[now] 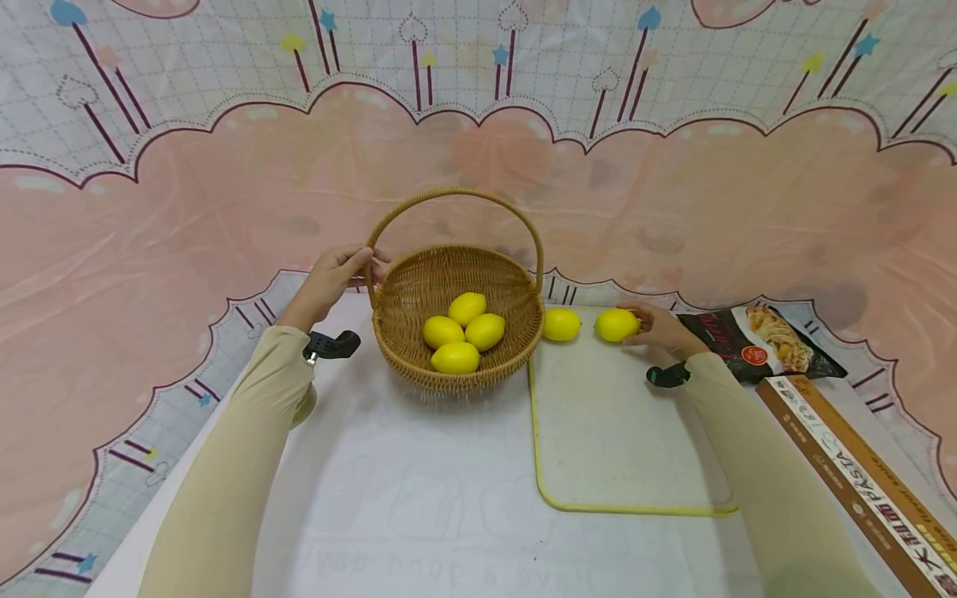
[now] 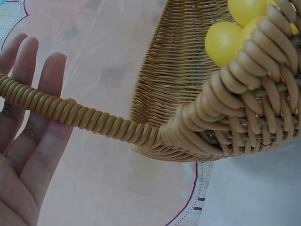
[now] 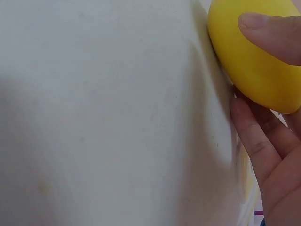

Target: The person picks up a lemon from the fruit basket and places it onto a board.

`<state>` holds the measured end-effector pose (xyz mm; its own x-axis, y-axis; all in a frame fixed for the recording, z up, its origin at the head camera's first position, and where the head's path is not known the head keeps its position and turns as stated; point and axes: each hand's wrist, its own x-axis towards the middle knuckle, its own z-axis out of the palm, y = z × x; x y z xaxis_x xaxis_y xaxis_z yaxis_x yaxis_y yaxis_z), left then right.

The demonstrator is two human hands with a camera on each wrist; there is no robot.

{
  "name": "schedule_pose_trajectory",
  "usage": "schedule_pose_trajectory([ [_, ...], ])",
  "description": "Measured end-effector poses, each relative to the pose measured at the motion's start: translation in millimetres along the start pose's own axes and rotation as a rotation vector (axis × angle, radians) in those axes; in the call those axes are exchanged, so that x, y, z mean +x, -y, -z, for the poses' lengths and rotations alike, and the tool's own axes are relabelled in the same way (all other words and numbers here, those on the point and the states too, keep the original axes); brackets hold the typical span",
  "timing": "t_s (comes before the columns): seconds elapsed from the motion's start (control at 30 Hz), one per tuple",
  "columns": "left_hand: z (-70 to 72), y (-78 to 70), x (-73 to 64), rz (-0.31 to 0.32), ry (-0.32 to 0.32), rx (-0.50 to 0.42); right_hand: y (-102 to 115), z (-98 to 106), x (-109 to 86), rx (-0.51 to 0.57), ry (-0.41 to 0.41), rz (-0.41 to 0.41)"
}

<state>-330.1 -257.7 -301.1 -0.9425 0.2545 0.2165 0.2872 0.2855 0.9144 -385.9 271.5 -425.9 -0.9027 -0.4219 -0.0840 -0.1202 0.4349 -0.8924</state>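
A brown wicker basket (image 1: pixel 404 332) with an arched handle stands on the white table, its opening facing me. Inside it lie several yellow lemons (image 1: pixel 456 359). My left hand (image 1: pixel 329 278) holds the left side of the basket's handle (image 2: pixel 94 119), with the fingers behind it; the thumb is out of the left wrist view. Over the far part of a white cutting board (image 1: pixel 628 432), my right hand (image 1: pixel 661 328) grips a lemon (image 1: pixel 616 325). Its thumb lies on the lemon in the right wrist view. Another lemon (image 1: pixel 561 324) sits between that one and the basket.
A black food packet (image 1: pixel 763 342) lies right of my right hand. Nearer to me is a long brown pasta box (image 1: pixel 860 482). A small round object (image 1: pixel 303 409) is partly hidden by my left sleeve. Behind the table hangs a patterned pink cloth (image 1: pixel 635 208).
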Motion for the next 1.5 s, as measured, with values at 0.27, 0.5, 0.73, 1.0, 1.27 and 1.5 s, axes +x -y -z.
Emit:
schedule_pose_trajectory([
  [0.27,-1.4,-2.3,-1.5,-0.011,-0.006,-0.002,1,0,0.8,-0.064,-0.020,-0.037],
  [0.5,-1.9,-3.6,-2.3,-0.015,-0.005,0.006,-1,1,0.7,-0.114,-0.018,-0.052],
  [0.73,0.3,-3.2,-1.6,-0.011,-0.004,-0.012,10,2,-4.4,-0.064,0.012,-0.073],
  [1.0,0.1,-2.7,-1.8,0.001,-0.005,-0.004,1,4,-1.9,-0.062,0.016,-0.029],
  [1.27,0.6,-1.9,-1.8,0.014,-0.005,-0.002,3,3,-3.2,-0.067,0.016,-0.031],
  [1.5,0.5,-2.3,-1.8,0.017,-0.004,0.002,-1,2,-0.5,-0.115,-0.007,-0.041],
])
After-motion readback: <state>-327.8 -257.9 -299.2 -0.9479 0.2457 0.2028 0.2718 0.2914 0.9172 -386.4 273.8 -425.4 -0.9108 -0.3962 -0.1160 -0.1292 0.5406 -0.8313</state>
